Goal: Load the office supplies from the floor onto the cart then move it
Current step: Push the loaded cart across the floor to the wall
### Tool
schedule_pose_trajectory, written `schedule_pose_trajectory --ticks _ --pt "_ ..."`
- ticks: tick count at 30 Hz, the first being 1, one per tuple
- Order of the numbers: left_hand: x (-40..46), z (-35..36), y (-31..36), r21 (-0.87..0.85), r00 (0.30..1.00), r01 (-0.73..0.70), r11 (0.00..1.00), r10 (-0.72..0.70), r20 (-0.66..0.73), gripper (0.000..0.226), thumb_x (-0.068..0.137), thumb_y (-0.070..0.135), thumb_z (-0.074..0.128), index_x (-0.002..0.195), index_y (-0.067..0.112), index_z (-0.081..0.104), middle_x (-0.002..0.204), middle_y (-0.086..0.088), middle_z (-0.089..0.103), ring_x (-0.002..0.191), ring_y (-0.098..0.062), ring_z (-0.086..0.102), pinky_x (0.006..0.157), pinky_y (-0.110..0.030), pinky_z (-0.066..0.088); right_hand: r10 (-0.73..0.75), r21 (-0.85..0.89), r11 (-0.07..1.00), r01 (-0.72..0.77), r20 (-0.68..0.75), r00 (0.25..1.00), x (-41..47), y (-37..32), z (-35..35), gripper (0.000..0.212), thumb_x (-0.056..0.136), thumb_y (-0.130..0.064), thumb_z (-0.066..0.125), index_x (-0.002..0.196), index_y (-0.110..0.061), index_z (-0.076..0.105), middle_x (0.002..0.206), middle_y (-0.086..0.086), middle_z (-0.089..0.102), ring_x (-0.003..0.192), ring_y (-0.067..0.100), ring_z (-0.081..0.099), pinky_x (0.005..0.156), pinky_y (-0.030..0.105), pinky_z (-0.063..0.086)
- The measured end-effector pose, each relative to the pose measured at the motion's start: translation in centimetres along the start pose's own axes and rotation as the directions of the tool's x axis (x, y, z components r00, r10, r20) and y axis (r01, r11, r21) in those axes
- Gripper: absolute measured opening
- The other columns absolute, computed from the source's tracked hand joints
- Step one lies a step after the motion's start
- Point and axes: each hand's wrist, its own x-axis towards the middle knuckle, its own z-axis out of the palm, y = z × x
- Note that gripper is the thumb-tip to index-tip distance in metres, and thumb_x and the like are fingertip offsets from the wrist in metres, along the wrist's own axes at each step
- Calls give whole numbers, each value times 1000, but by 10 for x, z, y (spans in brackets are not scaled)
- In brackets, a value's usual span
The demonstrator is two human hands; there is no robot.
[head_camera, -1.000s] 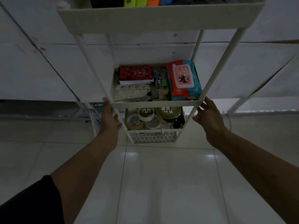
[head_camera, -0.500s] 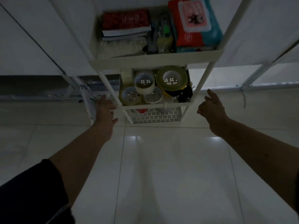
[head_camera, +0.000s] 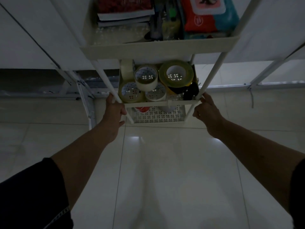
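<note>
A white tiered cart (head_camera: 158,50) stands in front of me. Its upper visible shelf carries a red notebook (head_camera: 125,7), pens and a wet-wipes pack (head_camera: 209,15). The shelf below is packed with several tape rolls (head_camera: 175,74). A perforated bottom shelf (head_camera: 158,116) shows beneath it. My left hand (head_camera: 114,109) is wrapped around the cart's near left post at the tape shelf. My right hand (head_camera: 204,109) grips the near right post at the same height.
Pale glossy floor tiles (head_camera: 156,171) stretch toward me. White wall panels (head_camera: 33,40) rise behind the cart, with a white metal frame (head_camera: 85,103) at floor level to the left and a thin leg and cable (head_camera: 251,96) to the right.
Both hands went down from the middle shelf's posts to the tape shelf's posts and closed on them. The view dropped lower, so the top tray left the frame.
</note>
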Motion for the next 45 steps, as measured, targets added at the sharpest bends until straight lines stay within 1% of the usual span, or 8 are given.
schedule_pose_trajectory --ticks 6,9,18,22,28,32,38,45 --pt "5 4 -2 54 1000 21 998 -23 21 63 85 0 37 121 51 41 90 16 53 97 -20 49 98 -47 36 10 4 1000 -10 -23 1000 0 -1 -9 79 71 8 44 137 -35 44 108 -3 58 82 17 54 63 28 48" --pt "9 5 -5 73 1000 6 997 -7 22 66 87 2 37 132 50 38 113 12 55 94 -18 52 93 -44 36 22 -78 997 -21 15 1000 -2 -3 -16 74 78 11 43 135 -35 42 101 -2 60 68 7 51 47 16 45" --pt "15 5 -17 71 999 46 996 -45 -21 66 92 -1 29 128 54 37 98 18 53 79 -13 50 102 -46 31 40 -211 977 -9 147 988 -2 -12 -36 86 80 11 38 151 -36 23 131 18 53 110 35 57 78 37 52" --pt "14 11 -13 16 999 51 999 -50 -20 54 98 6 27 128 47 44 98 13 54 119 -29 49 113 -53 25 41 -206 979 -5 175 984 2 -9 -43 83 83 15 37 152 -28 22 136 32 48 120 50 47 87 51 49" --pt "7 13 -10 80 996 62 995 -57 -61 72 91 -1 33 133 57 32 115 10 55 101 -23 53 107 -51 32 30 -268 963 28 212 977 10 -9 -46 90 77 12 39 152 -35 21 133 20 52 92 32 58 86 48 52" --pt "8 8 -8 101 996 51 994 -44 -73 73 90 -2 36 129 59 29 118 12 56 92 -17 54 104 -47 35 -47 -237 965 110 255 966 14 -1 -42 91 76 19 40 153 -26 21 120 40 53 72 25 53 65 25 51" --pt "-2 5 1 158 997 56 986 -46 -68 84 79 -2 48 140 52 24 146 4 45 102 -21 46 85 -37 41 -2 -293 954 71 230 973 13 -6 -32 84 84 17 39 153 -26 15 146 28 37 119 49 48 88 35 50" --pt "-5 -5 5 163 997 58 985 -66 43 83 80 -6 45 141 47 25 113 17 49 93 -17 51 83 -41 44 -61 -116 989 88 212 975 11 1 -22 80 81 14 45 147 -28 28 135 38 39 47 7 49 54 29 42"
